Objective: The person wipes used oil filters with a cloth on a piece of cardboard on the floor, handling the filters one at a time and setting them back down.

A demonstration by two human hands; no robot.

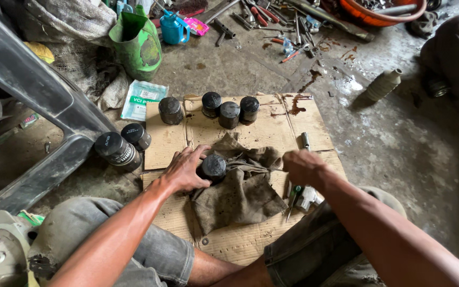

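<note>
Seven dark round cans sit on this dirty floor, and they look like oil filters. Far left, a gray plastic chair leg (38,90) slants down across the floor. Just beside its foot lie two black filters (123,144) on their sides, close together and off the cardboard. Behind them stands a green pouch (136,45), with a small blue oil can (173,29) near it and a white packet (143,98) flat on the ground.

A big sheet of brown cardboard (251,242) lies in the middle. Along its far edge stand four dark filters in a row (211,109), upright, the last three almost touching.

The left hand (184,170) is wrapped around one black filter (213,167), fingers curled on its side, gripping it. That filter sits on a greasy brown rag (243,196) spread over the cardboard, right in front of the person's knees.

The right hand (305,167) is closed in a loose fist over the right edge of the rag. It seems to pinch the cloth, but I cannot tell for sure. Under that wrist lie a green-handled screwdriver (294,197) and a gray metal tool, touching the cardboard. A short metal socket piece (305,140) lies just past the hand.

Farther right, a pale ribbed rubber boot (383,84) lies on the wet concrete, well apart. At the top, many loose tools (272,24) are scattered beside an orange tub (383,13).
</note>
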